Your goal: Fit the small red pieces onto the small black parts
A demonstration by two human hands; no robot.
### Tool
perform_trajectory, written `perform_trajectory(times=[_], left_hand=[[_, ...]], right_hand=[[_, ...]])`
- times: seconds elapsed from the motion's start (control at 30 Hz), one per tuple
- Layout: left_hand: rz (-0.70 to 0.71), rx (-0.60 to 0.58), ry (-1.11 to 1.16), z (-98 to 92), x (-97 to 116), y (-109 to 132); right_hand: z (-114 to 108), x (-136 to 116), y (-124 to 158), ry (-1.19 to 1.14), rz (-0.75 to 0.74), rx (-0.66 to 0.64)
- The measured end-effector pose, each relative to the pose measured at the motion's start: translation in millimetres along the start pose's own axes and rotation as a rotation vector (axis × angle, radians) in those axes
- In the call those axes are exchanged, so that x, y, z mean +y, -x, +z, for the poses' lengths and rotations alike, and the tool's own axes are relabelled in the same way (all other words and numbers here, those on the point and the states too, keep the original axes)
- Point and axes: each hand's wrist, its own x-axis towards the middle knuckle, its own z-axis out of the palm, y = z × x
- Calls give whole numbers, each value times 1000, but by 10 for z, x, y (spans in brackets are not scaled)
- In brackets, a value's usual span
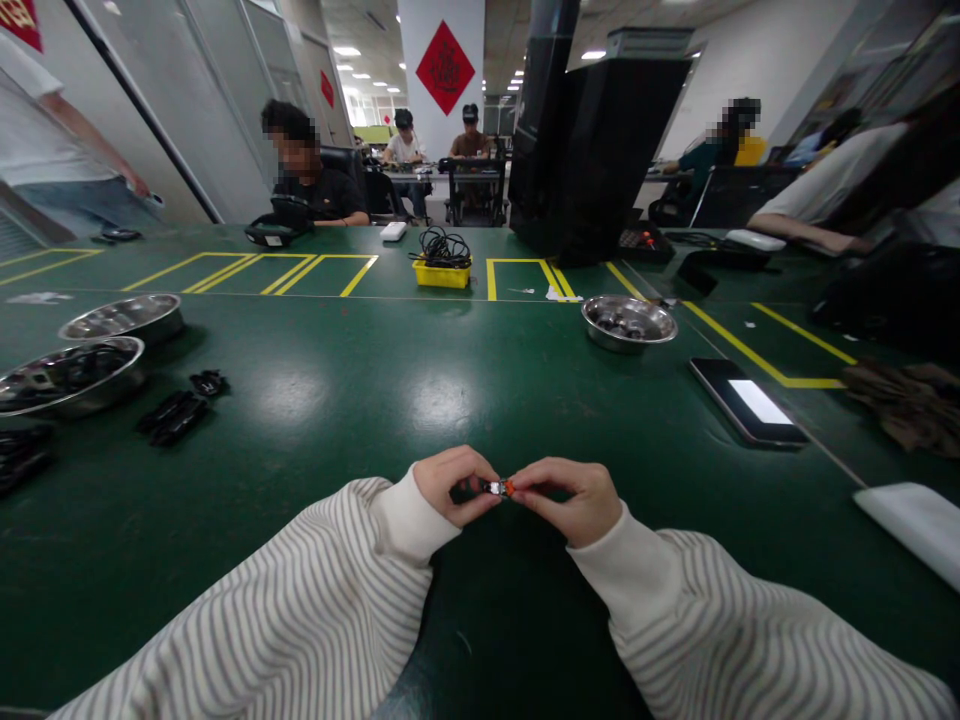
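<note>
Low in the middle of the head view, my left hand (459, 484) pinches the left side of a small part (496, 488) with a silvery middle and dark left end. My right hand (571, 495) pinches an orange piece (509, 488) at its right side. The two pieces meet between my fingertips, above the green table (337, 430). Whether they are joined cannot be made out, since the fingers cover much of them.
Metal bowls (161, 318) (133, 365) and black parts (176, 417) are at left. A yellow bin (442, 275) of cables stands ahead. At right are a bowl (630, 338), a phone (746, 402) and a white object (919, 525). Several people are around.
</note>
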Motion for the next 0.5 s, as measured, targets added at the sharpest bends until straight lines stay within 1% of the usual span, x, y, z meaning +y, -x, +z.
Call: perform_trajectory(times=[0.17, 0.5], left_hand=[[-19, 21, -21, 1, 11, 6], [-73, -14, -64, -5, 15, 10]], right_hand=[[11, -12, -2, -12, -23, 18], [15, -5, -26, 7, -50, 22]])
